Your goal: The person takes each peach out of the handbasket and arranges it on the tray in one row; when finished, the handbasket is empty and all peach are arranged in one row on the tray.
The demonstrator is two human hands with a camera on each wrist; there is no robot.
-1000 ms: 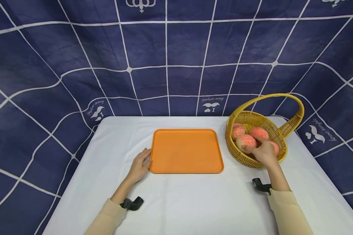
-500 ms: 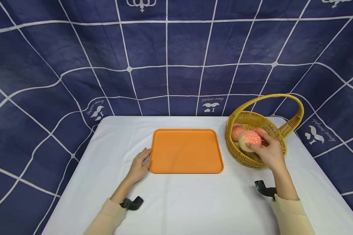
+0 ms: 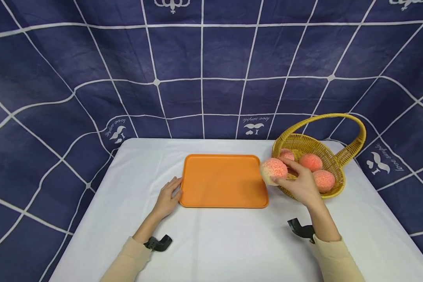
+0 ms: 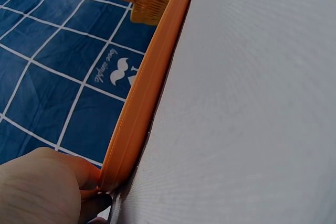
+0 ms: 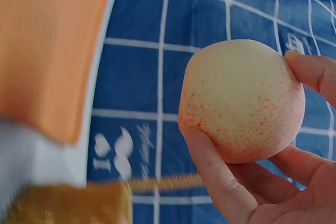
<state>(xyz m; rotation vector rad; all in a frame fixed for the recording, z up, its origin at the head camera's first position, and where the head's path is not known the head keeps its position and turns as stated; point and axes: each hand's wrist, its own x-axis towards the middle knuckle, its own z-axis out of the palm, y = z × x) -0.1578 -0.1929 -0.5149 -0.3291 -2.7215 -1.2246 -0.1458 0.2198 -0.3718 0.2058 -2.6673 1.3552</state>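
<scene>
My right hand (image 3: 302,185) holds a peach (image 3: 274,171) between thumb and fingers, raised at the basket's left side near the tray's right edge. In the right wrist view this peach (image 5: 241,100) shows a pale yellow skin with red speckles. The yellow wicker basket (image 3: 339,184) has a tall handle, and three more peaches lie in it, one (image 3: 286,154) partly hidden. Flat on the table lies an orange tray (image 3: 223,181). My left hand (image 3: 167,199) rests against the tray's left edge with its fingers extended, touching the rim (image 4: 142,108) near its corner.
A white cloth (image 3: 225,243) covers the table. Behind it and at both sides hangs a dark blue curtain (image 3: 222,96) with white grid lines. Each wrist carries a black camera mount, such as the left one (image 3: 159,243).
My right hand has lifted one peach out of the basket and carried it left toward the tray. The peaches left in the basket show more fully. My left hand stays put.
</scene>
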